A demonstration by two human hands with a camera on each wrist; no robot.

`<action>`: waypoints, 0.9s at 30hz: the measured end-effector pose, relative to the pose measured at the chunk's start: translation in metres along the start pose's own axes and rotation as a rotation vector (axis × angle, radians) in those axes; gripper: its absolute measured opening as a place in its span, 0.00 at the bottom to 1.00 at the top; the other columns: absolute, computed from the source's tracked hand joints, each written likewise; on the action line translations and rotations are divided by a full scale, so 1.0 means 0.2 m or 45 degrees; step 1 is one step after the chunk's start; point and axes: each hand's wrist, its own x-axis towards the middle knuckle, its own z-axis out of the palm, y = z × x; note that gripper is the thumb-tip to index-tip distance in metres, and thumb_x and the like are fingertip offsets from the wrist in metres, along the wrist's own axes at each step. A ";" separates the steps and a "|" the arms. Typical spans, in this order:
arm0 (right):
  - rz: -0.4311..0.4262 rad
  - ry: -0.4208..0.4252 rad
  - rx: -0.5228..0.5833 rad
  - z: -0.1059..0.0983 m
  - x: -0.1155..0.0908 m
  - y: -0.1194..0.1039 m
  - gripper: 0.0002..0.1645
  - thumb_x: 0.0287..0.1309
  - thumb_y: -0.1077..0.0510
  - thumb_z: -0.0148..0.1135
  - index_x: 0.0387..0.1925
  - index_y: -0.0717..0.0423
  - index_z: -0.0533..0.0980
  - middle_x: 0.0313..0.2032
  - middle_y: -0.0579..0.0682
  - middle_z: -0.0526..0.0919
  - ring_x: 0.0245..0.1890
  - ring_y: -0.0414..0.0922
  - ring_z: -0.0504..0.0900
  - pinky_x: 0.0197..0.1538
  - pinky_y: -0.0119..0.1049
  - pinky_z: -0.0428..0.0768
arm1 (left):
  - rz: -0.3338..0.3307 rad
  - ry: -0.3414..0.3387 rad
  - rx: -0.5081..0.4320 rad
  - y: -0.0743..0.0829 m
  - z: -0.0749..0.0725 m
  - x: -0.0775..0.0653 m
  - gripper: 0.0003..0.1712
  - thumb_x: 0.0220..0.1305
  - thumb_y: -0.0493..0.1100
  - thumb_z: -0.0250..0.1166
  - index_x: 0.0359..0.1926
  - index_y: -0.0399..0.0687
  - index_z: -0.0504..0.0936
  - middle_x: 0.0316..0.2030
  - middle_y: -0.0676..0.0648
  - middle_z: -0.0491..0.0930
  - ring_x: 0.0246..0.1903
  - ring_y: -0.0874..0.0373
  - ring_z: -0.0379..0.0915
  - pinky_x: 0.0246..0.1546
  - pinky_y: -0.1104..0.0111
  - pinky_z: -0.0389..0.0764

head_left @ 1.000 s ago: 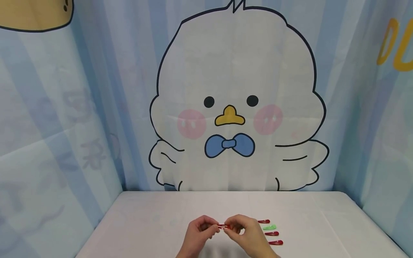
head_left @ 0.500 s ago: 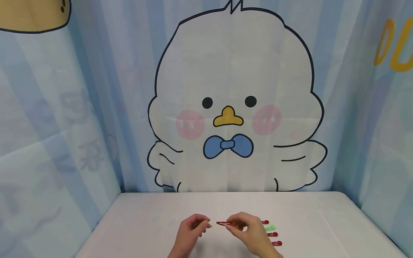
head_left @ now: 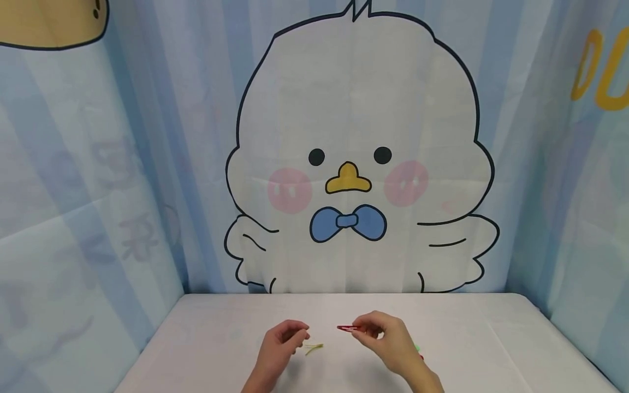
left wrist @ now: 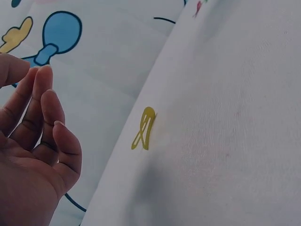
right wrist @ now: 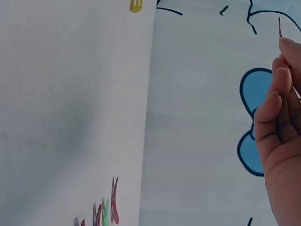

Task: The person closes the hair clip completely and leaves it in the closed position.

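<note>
My right hand (head_left: 385,341) pinches a red snap hair clip (head_left: 348,328) between thumb and fingers, its narrow end pointing left. In the right wrist view that clip (right wrist: 280,27) shows as a thin edge above the thumb. Across from it, my left hand (head_left: 280,349) hovers with loosely bent fingers; the left wrist view shows nothing between them. Just right of its fingertips, a yellow snap hair clip (left wrist: 145,128) lies on the table, its prongs spread apart.
Behind the right hand, a green hair clip (right wrist: 106,211) and several red hair clips (right wrist: 115,201) lie in a row on the white table (head_left: 491,349). A curtain (head_left: 358,98) with a cartoon chick hangs at the table's back edge.
My left hand has come off the red clip and drawn left, uncovering the yellow clip. The right hand has lifted the red clip slightly up and right, covering most of the row.
</note>
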 end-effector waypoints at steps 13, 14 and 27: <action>0.222 -0.032 -0.102 -0.07 0.02 0.08 0.09 0.52 0.64 0.76 0.34 0.51 0.85 0.27 0.39 0.81 0.27 0.36 0.76 0.32 0.31 0.78 | 0.008 -0.048 0.158 -0.07 -0.06 0.05 0.10 0.65 0.38 0.68 0.46 0.38 0.84 0.36 0.50 0.83 0.37 0.55 0.77 0.40 0.61 0.79; 0.252 -0.038 -0.101 -0.07 0.02 0.09 0.08 0.53 0.63 0.76 0.35 0.52 0.85 0.28 0.39 0.81 0.27 0.36 0.77 0.33 0.31 0.78 | 0.007 -0.056 0.169 -0.07 -0.07 0.06 0.10 0.65 0.38 0.68 0.45 0.38 0.84 0.36 0.50 0.83 0.37 0.55 0.76 0.39 0.62 0.78; 0.456 -0.108 -0.142 -0.11 0.04 0.21 0.07 0.53 0.60 0.76 0.34 0.52 0.85 0.30 0.43 0.80 0.31 0.43 0.76 0.35 0.32 0.76 | 0.049 -0.211 0.302 -0.11 -0.12 0.13 0.11 0.62 0.37 0.70 0.44 0.37 0.84 0.35 0.50 0.82 0.33 0.56 0.74 0.33 0.62 0.75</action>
